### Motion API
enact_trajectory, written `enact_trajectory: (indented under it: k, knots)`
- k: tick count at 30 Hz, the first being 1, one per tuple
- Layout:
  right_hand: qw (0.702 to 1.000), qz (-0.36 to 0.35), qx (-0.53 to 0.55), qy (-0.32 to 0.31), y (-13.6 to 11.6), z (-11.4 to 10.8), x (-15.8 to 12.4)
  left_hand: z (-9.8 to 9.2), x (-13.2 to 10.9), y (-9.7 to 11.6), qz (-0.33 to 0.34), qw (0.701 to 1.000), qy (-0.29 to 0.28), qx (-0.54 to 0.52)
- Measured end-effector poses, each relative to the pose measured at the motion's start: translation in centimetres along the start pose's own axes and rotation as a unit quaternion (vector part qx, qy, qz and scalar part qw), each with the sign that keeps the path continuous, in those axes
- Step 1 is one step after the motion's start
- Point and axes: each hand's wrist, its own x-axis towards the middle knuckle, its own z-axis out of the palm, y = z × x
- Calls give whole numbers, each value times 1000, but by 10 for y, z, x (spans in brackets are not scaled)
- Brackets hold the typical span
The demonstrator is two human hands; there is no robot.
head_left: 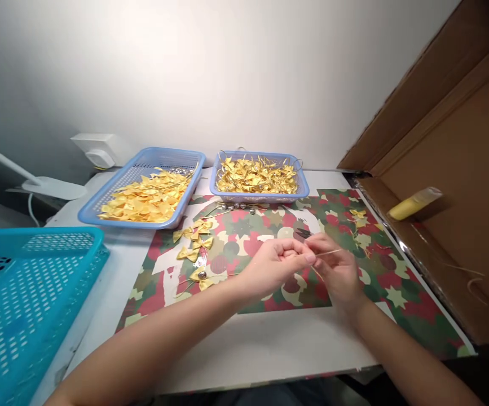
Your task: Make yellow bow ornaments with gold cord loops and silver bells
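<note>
My left hand [281, 260] and my right hand [340, 273] meet over the patterned mat, thumbs and fingers pinched together. A thin gold cord [329, 252] runs between them, its ends sticking out by the right fingers. Whatever else may be inside the fingers is hidden. Just behind the hands lie dark-tipped snips [303, 232], partly covered. To the left, a yellow ribbon bow [195, 276] carries a silver bell [202, 275] and has cord ends beside it. Several plain yellow bows [188, 252] rest beyond it, and silver bells [243, 206] form a row near the back.
Two blue baskets at the back, a left one [84, 215] and a right one [252, 197], hold yellow bows. A teal basket [96, 237] stands at far left, near a white lamp base [53, 189]. Cardboard [451, 141] walls the right side, with a yellow-filled tube [413, 204].
</note>
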Motion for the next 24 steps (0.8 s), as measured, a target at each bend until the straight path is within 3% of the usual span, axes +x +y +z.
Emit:
enact_trajectory:
  k: [7,13,16,19,24]
  knots:
    - [995,-29,95,4,-15,17,11,-1,-8,16,13,999,11,29]
    - [989,-83,111,48,-58,24,58,-18,-12,41,92,989,-6,117]
    - [981,-133,88,111,-93,9,90,-36,-14,44,103,982,-25,154]
    - [971,-182,73,140,-125,-17,118,-58,-16,39,48,988,-66,133]
    - [941,-256,80,206,-159,-52,151,-84,-27,20,7,987,-80,136]
